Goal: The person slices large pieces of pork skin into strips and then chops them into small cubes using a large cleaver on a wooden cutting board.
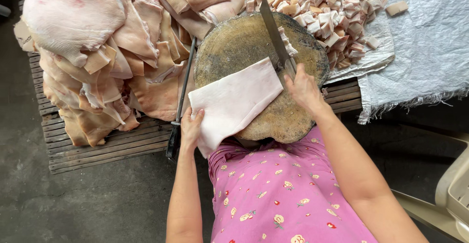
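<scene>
So the slab of pork skin and fat point(234, 101) is lying across the round wooden chopping block point(234, 42), its long axis running diagonally from lower left (hanging off the block's edge toward the person) up to the right, where it meets the blade. The left hand point(190, 128) is pinching the slab's lower-left corner, fingers curled over the edge. The right hand point(303, 87) is closed around the handle of a cleaver point(273, 33), blade pointing away and lying along the slab's right-hand short edge, so the knife sits roughly crosswise to the slab's length. Right hand is nearer the cutting end, left holds the far end. A sharpening steel point(181, 94) lies just left of the block, beside a pile of uncut skins point(97, 52); diced pieces point(332, 13) are heaped beyond on a white woven sheet point(430, 47), all on a slatted wooden desk point(97, 145).
</scene>
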